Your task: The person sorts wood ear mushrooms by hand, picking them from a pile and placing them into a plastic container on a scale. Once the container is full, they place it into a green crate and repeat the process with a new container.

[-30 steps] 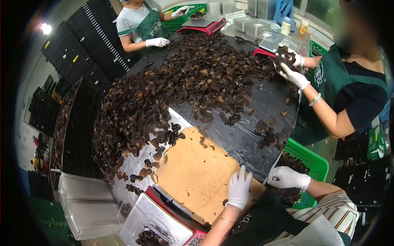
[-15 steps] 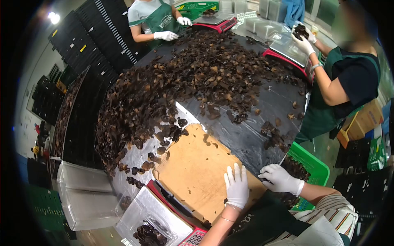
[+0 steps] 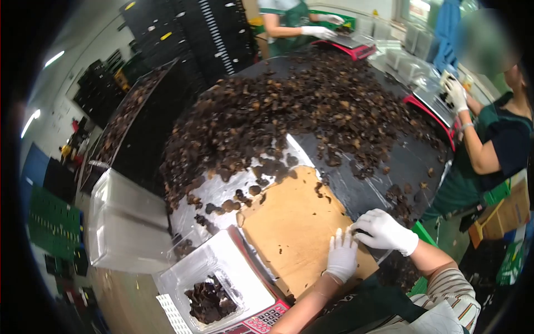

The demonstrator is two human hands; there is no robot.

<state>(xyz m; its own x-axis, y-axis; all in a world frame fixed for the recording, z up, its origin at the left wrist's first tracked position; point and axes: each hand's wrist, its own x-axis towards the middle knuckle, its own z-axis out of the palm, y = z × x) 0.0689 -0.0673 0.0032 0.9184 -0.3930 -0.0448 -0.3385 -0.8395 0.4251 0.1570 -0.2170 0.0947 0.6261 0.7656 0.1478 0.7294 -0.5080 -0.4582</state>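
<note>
My left hand, in a white glove, lies flat on a tan cardboard sheet, fingers stretched out. Close beside it, my gloved right hand is at the sheet's right edge with its fingers curled. Whatever those fingers may hold is too small or hidden to name. A few dark crumbs dot the cardboard. Beyond the sheet spreads a large heap of dark brown wood ear mushrooms. To the left of my left arm, a clear plastic box with wood ear mushrooms in it rests on a red-edged scale.
Stacked clear plastic boxes stand at the left. A green basket is partly hidden beside my right arm. Two co-workers stand across the table at red scales. Black crates are stacked behind.
The view has turned left, so the table appears further right. My right hand is now nearer my left hand. The right co-worker's hands have lowered towards the scale.
</note>
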